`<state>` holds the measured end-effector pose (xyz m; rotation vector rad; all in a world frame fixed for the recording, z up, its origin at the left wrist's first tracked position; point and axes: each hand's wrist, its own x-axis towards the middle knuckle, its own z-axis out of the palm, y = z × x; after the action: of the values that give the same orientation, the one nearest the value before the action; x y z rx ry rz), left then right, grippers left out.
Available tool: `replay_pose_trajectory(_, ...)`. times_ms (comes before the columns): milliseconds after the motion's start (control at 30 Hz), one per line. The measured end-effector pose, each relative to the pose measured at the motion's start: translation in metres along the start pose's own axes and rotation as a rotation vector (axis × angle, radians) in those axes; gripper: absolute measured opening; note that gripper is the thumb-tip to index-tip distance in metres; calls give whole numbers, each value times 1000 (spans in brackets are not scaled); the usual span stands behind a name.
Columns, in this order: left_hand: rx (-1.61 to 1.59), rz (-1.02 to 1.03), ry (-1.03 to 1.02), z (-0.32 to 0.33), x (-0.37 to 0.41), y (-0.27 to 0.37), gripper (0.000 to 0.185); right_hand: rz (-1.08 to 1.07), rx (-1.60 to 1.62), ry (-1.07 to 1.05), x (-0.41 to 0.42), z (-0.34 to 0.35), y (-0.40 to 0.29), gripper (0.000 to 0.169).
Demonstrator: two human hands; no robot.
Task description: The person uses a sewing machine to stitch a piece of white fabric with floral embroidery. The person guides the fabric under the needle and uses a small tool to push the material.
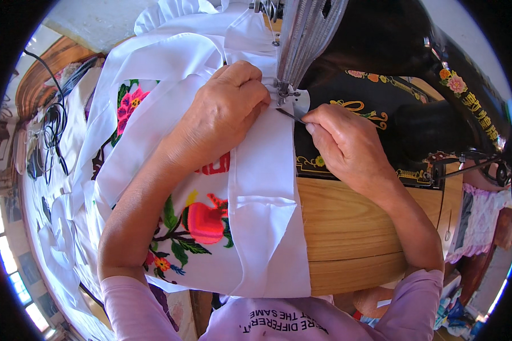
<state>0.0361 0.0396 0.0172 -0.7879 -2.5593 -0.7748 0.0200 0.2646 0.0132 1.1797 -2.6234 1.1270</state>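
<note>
White cloth (264, 149) with a long folded band lies under the presser foot (281, 101) of a black sewing machine (379, 38). My left hand (230, 102) rests on it just left of the foot, thumb and fingers pinched together on the fabric. My right hand (345, 147) grips a thin, pointed metal tool (291, 115), whose tip meets the band's right edge close in front of the foot. Whether the tool is tweezers or an awl, I cannot tell. Colourful embroidery, including a red pomegranate (205, 219), shows on the cloth beneath my left forearm.
A wooden sewing table (345, 221) supports the machine to the right of the cloth. More white fabric (59, 238) is heaped at the left, where a black cable (53, 123) hangs in loops. The handwheel (497, 170) sits at the far right.
</note>
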Motion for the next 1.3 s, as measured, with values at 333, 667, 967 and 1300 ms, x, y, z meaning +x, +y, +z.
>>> replay_pose_trajectory(333, 42, 26, 3, 0, -5, -3, 15, 3, -31, 4, 0, 0, 0, 7)
replay_pose_trajectory(667, 122, 32, -95, -10, -9, 1, 22, 71, 13, -21, 0, -7, 0, 7)
replay_pose_trajectory(967, 163, 45, -114, -10, -10, 0, 25, 74, 129, -9, -2, -14, -2, 6)
replay_pose_trajectory(1300, 43, 44, -75, -8, -11, -1, 26, 44, 55, -14, -1, -9, 3, 7)
